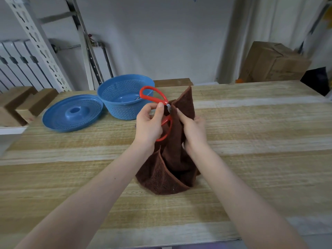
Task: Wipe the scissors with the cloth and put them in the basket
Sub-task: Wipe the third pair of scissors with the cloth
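- The left hand [150, 126] pinches the red-handled scissors [166, 121] near the pivot, above the wooden table [251, 123].
- The right hand [195, 128] grips the brown cloth [172, 159] around the blades, which are probably pointing down but hidden.
- The blue basket [124, 112] sits beyond and left of the scissors, nearer the left hand.

Bare forearms [100, 178] [231, 182], bare hands [149, 124] [195, 131].

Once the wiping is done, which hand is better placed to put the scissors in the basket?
Likely left. The left hand holds the scissors at the handles, and the basket stands toward that side; the right hand is gripping the cloth.
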Demonstrator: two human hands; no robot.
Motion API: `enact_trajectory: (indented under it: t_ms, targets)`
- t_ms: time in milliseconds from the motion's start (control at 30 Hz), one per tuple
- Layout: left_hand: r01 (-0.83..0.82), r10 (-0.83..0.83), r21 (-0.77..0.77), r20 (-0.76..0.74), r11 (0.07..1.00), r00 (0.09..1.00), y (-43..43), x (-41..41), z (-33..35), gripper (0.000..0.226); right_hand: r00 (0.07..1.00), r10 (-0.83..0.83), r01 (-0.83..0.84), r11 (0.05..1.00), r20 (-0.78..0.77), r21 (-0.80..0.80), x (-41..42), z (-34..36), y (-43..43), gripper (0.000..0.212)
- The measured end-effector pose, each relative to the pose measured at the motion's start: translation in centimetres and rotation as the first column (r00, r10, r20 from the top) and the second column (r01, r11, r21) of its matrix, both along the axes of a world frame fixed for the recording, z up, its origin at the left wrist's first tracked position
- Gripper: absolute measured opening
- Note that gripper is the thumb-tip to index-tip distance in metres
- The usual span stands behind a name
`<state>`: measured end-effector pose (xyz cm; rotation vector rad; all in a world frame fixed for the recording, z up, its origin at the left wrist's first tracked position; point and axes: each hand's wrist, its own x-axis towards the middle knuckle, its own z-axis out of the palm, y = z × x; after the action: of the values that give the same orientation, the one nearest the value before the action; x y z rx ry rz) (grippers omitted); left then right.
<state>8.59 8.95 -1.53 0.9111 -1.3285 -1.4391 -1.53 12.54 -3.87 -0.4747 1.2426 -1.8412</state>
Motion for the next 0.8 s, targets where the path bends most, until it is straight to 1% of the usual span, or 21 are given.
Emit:
enact_trajectory:
  t_ms: [100,167,233,333,400,467,533,567,633,700,733,800]
  targets:
    - [0.135,-0.144,0.161,0.045,0.978,0.989,-1.2,1.5,0.5,0.02,0.981,0.141,-0.132,0.989,-0.13,0.071,-2.0,-0.4,0.0,0.017]
    - [0.16,-0.188,0.207,0.122,0.965,0.975,-1.8,2.0,0.5,0.023,0.945,0.248,-0.229,0.967,-0.214,0.109,-3.1,-0.5,0.1,0.011]
    - [0.154,-0.184,0.189,0.157,0.97,0.97,-1.9,1.9,0.5,0.024,0.912,0.29,-0.259,0.956,-0.29,0.14,-3.5,-0.3,0.2,0.011]
    - [0.126,-0.144,0.124,0.142,0.984,0.979,-1.8,1.4,0.3,0.018,0.884,0.242,-0.194,0.968,-0.4,0.157,-3.3,-0.1,0.3,0.012]
    - [0.076,-0.084,0.07,0.129,0.995,0.988,-1.7,0.8,-0.1,0.02,0.899,0.178,-0.136,0.982,-0.399,0.131,-2.4,-0.2,0.3,0.013]
    - [-0.019,0.023,-0.026,0.154,0.999,0.988,-1.2,0.2,-0.5,0.02,0.917,0.099,-0.067,0.993,-0.388,0.095,-0.9,-0.5,0.4,0.009]
    - [-0.076,0.091,-0.092,0.176,0.993,0.98,-0.8,-0.3,-1.0,0.017,0.923,0.017,0.011,0.997,-0.383,0.071,0.3,-0.7,0.6,0.01]
    - [-0.065,0.081,-0.094,0.182,0.993,0.98,-0.6,-0.4,-1.1,0.015,0.937,-0.005,0.029,0.998,-0.35,0.063,0.5,-0.7,0.7,0.011]
    - [-0.011,0.033,-0.103,0.209,0.995,0.977,-0.6,-0.3,-1.1,0.009,0.963,0.021,-0.006,0.998,-0.269,0.059,0.1,-0.4,0.8,0.011]
    - [0.057,0.002,-0.175,0.319,0.983,0.948,-1.1,0.4,-0.7,0.004,0.97,0.083,-0.071,0.996,-0.23,0.062,-0.5,-0.4,0.8,0.013]
    - [0.098,-0.004,-0.223,0.391,0.97,0.92,-1.4,0.7,-0.4,0.009,0.969,0.103,-0.091,0.994,-0.222,0.066,-0.7,-0.5,0.8,0.015]
    - [0.172,-0.003,-0.293,0.501,0.94,0.866,-1.7,1.2,0.6,0.033,0.969,0.129,-0.121,0.991,-0.21,0.053,-1.1,-0.6,0.9,0.018]
